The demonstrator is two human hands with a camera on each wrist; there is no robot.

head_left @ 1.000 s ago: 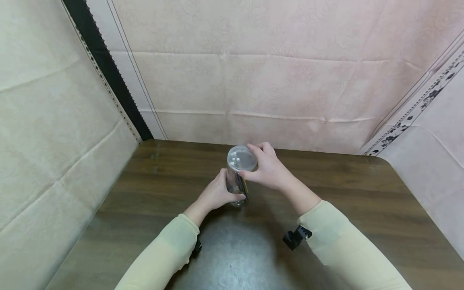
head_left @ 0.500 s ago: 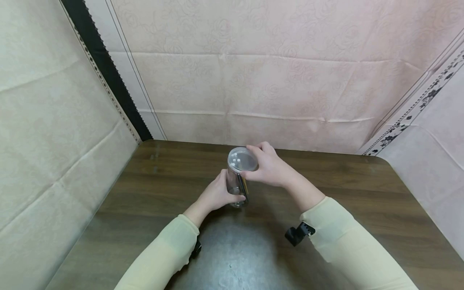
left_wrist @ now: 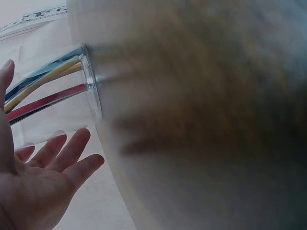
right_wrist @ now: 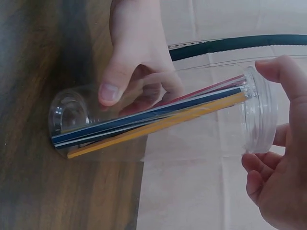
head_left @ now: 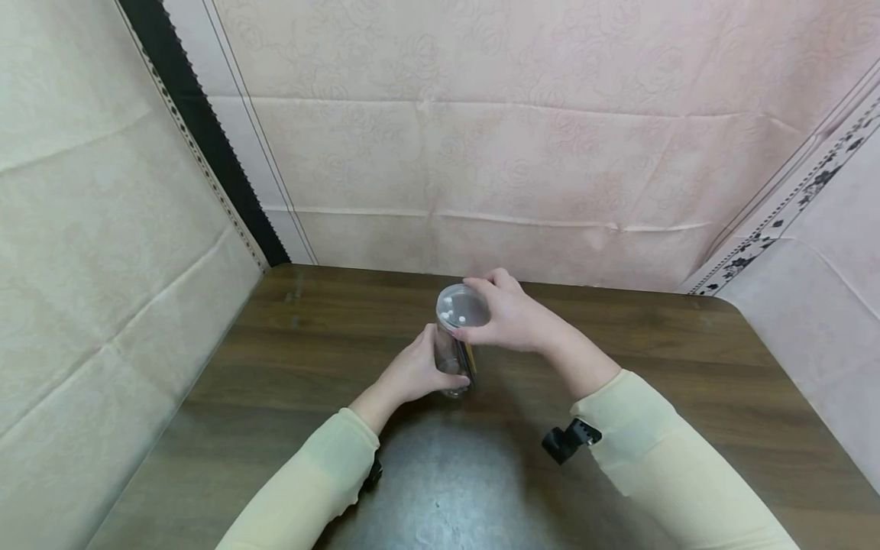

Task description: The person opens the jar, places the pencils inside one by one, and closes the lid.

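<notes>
A clear, lidded jar (head_left: 447, 353) stands near the back of the table, its base at the tabletop in the left wrist view. Inside it lean several long thin sticks: blue ones (right_wrist: 158, 115), yellow ones (right_wrist: 144, 132) and a red one (left_wrist: 53, 99). My left hand (head_left: 415, 368) holds the lower body of the jar, thumb across the near side. At the top, my right hand (head_left: 512, 317) grips the rim of the transparent lid (head_left: 470, 303) between thumb and fingers. Whether the lid is loose from the jar, I cannot tell.
The brown wood-grain table (head_left: 309, 351) ends just behind the jar. Pale patterned cloth (head_left: 516, 168) hangs behind it, with more cloth to the left and right. A black device (head_left: 571, 441) is strapped at my right wrist.
The jar and its lid have shifted slightly right and nearer to me. My right forearm has moved a little to the right. Both hands keep their hold.
</notes>
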